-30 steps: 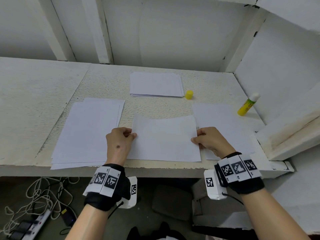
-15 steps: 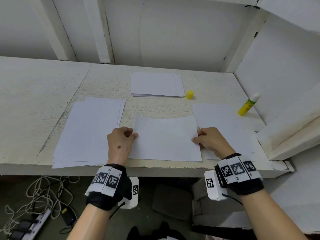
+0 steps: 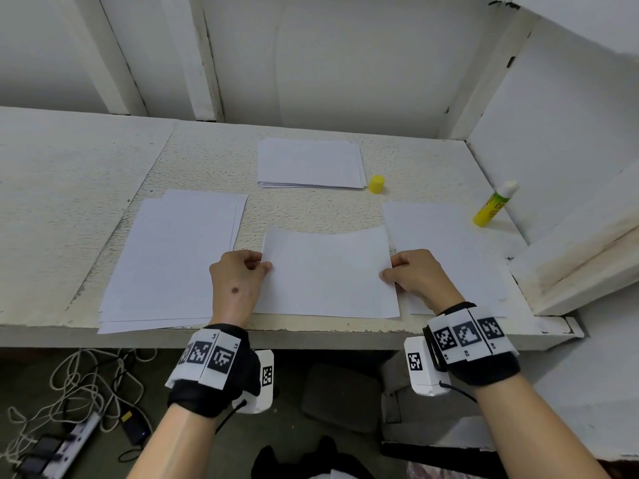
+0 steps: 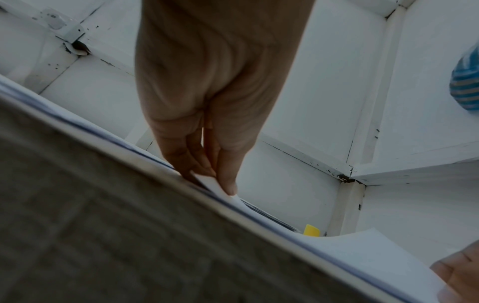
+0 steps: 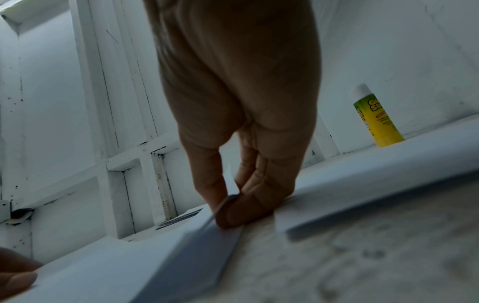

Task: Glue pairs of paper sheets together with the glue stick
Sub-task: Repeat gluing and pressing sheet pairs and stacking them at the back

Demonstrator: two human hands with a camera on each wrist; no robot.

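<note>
A white paper sheet lies at the front middle of the table, its far edge bowed upward. My left hand pinches its left edge, thumb on top. My right hand pinches its right edge. A single sheet lies flat to the right, partly under my right hand. The yellow glue stick stands uncapped and tilted against the right wall, also in the right wrist view. Its yellow cap stands near the back paper stack.
A pile of larger sheets lies at the left front. White walls and beams enclose the table at the back and right. A raised white ledge juts in at the right. Cables and a power strip lie on the floor below.
Both hands keep their pinch on the middle sheet; nothing else has visibly moved apart from a slight shift of the head view.
</note>
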